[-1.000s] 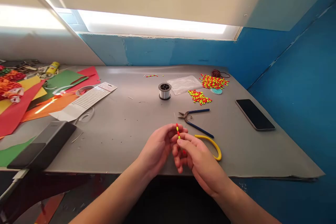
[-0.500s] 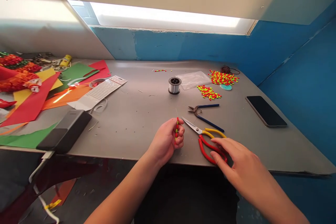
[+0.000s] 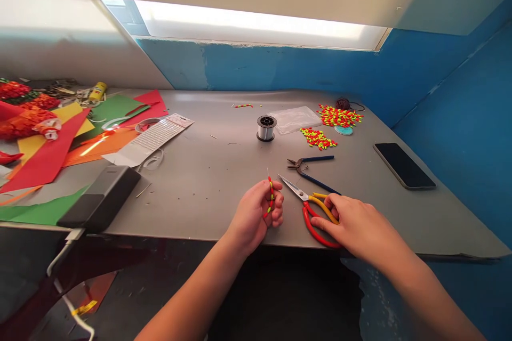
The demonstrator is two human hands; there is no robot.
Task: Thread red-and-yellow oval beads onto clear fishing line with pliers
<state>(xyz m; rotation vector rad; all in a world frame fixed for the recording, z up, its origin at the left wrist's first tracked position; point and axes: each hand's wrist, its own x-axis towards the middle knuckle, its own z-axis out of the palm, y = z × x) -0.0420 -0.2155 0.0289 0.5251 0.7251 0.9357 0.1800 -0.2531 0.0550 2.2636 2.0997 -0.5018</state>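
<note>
In the head view, my left hand [image 3: 256, 213] is closed, pinching a short string of red and yellow-green beads [image 3: 271, 198]. The string hangs across the fingers, and a thin clear line end sticks up above the thumb. My right hand [image 3: 356, 224] is on the handles of the scissors [image 3: 308, 202], thumb and fingers curled around them. One handle is yellow, the other red; the blades lie slightly apart on the table, tips pointing toward my left hand. Just beyond lie blue-handled pliers [image 3: 316, 170].
A spool of clear line [image 3: 266, 129] stands mid-table. Two piles of beads [image 3: 340, 116] lie at the back right near a plastic bag [image 3: 294, 119]. A phone [image 3: 404, 165] is at the right. Coloured sheets [image 3: 48, 154] and a black power bank [image 3: 98, 198] occupy the left.
My right hand has moved left and slightly up, its fingers closing on the scissors handles. The bead string in my left hand has shifted a little as the fingers loosened slightly.
</note>
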